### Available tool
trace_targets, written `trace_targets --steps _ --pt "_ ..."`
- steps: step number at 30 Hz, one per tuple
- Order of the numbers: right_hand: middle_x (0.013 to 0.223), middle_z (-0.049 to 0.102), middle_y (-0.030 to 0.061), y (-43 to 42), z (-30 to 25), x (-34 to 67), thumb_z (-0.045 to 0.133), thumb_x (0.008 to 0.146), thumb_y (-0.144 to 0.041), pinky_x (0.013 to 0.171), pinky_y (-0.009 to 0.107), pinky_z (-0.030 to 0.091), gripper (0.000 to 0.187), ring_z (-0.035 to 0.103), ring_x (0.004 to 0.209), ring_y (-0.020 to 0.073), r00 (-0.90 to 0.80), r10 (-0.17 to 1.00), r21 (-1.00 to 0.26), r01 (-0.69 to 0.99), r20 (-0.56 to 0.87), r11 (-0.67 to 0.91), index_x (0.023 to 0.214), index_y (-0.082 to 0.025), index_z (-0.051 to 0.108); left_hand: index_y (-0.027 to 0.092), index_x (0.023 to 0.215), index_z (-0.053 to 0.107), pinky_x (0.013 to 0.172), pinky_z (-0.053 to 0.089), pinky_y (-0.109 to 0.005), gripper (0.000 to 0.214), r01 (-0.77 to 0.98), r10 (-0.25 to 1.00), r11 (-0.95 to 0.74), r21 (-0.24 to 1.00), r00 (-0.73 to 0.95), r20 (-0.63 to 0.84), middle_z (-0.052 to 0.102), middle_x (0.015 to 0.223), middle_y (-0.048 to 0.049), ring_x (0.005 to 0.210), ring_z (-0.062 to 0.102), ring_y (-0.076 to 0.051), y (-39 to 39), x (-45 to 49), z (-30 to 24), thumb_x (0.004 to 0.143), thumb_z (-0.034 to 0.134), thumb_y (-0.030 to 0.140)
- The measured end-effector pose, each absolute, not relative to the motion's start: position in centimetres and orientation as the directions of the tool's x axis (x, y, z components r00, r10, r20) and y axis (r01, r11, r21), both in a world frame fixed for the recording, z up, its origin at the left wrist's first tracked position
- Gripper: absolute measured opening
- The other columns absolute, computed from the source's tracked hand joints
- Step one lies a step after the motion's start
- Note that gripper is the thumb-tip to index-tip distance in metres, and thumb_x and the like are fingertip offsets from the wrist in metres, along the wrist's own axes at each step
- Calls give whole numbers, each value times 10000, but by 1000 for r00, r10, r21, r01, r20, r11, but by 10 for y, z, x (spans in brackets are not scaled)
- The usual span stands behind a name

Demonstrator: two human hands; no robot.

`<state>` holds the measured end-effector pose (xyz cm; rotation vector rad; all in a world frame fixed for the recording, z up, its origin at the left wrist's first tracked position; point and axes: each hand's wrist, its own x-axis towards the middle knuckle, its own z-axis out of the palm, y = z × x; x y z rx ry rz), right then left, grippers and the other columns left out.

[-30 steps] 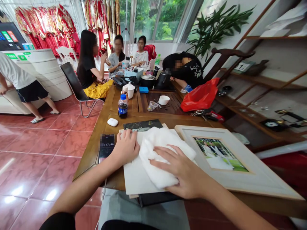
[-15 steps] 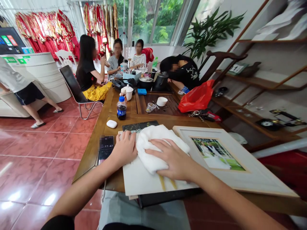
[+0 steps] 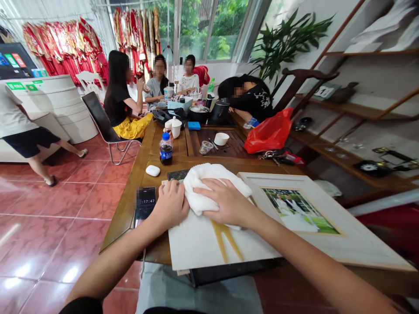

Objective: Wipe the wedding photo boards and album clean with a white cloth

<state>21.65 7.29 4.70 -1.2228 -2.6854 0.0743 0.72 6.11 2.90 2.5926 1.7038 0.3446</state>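
A bunched white towel (image 3: 199, 189) lies on a white board (image 3: 193, 248) near the table's front edge. My right hand (image 3: 229, 204) presses down on the towel, its fingers curved around the bundle. Against the towel's left side, my left hand (image 3: 173, 203) rests at the board's left edge with fingers slightly apart, gripping nothing. Two yellow strips (image 3: 225, 242) form a V on the board below the towel, their upper ends hidden. A framed photo (image 3: 294, 209) of two people lies just to the right.
On the left lie a phone (image 3: 144, 205) and a white earbud case (image 3: 152, 170). Behind stand a cola bottle (image 3: 166, 149), a white bowl (image 3: 221, 139) and a red plastic bag (image 3: 270, 135). Several people sit around the table's far end; another person (image 3: 24, 135) is at far left.
My right hand has drawn the towel up and left over the board, uncovering more of the yellow strips. My left hand has stayed almost still. The person at far left has shifted.
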Motion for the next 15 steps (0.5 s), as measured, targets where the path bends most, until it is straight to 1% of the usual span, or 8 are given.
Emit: trace_targets --steps 2,6,11,15 --pt "1414 571 194 63 47 220 677 785 -360 1062 591 349 580 487 1335 372 -665 733 -127 722 141 680 1347 -227 627 186 1265 516 1051 376 -466 312 906 912 -399 142 376 166 543 1264 -131 1199 500 -291 61 7 30 989 400 272" --pt "1429 554 220 38 43 231 715 732 -394 1076 647 294 623 475 1343 408 -711 690 -137 676 134 724 1324 -216 639 167 1313 498 1045 374 -476 361 908 915 -395 142 375 150 542 1264 -145 1191 496 -305 60 8 32 975 415 260" --pt "1402 578 212 -2 40 243 695 659 -362 1069 671 255 639 502 1315 419 -768 626 -184 602 133 777 1282 -231 641 152 1329 490 1042 372 -482 383 909 913 -394 137 371 166 541 1263 -152 1194 491 -309 59 9 33 967 401 241" --pt "1381 592 211 -24 39 241 679 648 -358 1064 688 227 645 492 1325 428 -754 644 -214 613 128 760 1281 -242 631 144 1323 497 1043 373 -480 382 908 911 -396 139 370 181 541 1261 -156 1190 492 -308 59 10 31 965 405 241"
